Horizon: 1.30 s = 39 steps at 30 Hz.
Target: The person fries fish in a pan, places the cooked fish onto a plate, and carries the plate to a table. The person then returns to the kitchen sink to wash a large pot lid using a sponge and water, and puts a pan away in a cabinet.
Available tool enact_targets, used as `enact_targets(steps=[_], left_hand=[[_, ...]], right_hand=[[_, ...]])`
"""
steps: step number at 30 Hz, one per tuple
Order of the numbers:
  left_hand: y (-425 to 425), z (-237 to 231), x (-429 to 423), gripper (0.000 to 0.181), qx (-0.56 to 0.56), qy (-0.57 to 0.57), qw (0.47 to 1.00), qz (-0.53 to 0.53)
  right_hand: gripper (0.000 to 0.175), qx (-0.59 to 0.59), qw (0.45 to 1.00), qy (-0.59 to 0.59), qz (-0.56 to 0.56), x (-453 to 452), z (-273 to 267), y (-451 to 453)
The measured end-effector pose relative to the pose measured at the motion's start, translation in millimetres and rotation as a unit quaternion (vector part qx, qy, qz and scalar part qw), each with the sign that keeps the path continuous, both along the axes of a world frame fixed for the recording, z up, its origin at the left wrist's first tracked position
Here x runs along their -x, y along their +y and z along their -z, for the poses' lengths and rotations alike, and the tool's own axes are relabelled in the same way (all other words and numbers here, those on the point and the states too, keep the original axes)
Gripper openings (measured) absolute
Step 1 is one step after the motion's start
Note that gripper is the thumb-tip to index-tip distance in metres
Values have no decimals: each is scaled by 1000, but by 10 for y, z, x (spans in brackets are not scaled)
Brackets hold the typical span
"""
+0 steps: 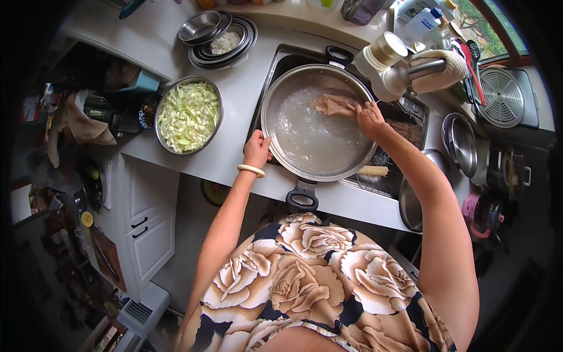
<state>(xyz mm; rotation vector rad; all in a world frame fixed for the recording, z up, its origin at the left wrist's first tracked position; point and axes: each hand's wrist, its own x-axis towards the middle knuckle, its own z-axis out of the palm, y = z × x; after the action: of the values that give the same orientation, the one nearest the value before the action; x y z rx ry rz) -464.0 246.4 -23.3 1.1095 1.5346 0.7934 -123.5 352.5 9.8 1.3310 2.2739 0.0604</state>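
A wide stainless steel pan point(303, 149) with two black loop handles sits over the sink, cloudy water in its bottom. My right hand point(371, 119) reaches over the pan's right rim and grips a wet brown cloth point(335, 104) against the inner wall. At the left side my left hand point(257, 149) holds the pan by its outer edge, fingers curled and partly hidden beneath the rim. A pale bangle point(251, 170) circles my left wrist.
Left of the sink point(278, 57) stands a bowl of shredded cabbage point(189, 116); behind it are stacked metal bowls point(224, 44), one holding rice. The faucet point(422, 70) juts in at right. A corn cob point(373, 170) lies beside the pan. A metal lid point(411, 202) leans at the counter edge.
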Motion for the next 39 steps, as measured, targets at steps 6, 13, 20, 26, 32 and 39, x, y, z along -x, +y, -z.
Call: enact_targets(steps=[6,13,20,26,32,39], left_hand=[[29,46,-28,14,6,-32,999,-22],[22,9,-44,14,8,-12,999,-31],[7,-6,-27,13,12,-8,1000,-20],[21,0,5,12,13,-14,1000,4],[47,-63,-20,15,27,-9,1000,11],[39,5,9,15,30,-26,999,2]], right_hand=[[39,192,976,42,99,186,-304,-648],[22,354,808,436,182,861,430,-1136],[22,424,470,656,410,1215,385,-864],[33,62,842,462,273,748,350,-659],[12,118,919,362,103,777,391,-747],[15,170,877,449,18,1157,286,-1023]])
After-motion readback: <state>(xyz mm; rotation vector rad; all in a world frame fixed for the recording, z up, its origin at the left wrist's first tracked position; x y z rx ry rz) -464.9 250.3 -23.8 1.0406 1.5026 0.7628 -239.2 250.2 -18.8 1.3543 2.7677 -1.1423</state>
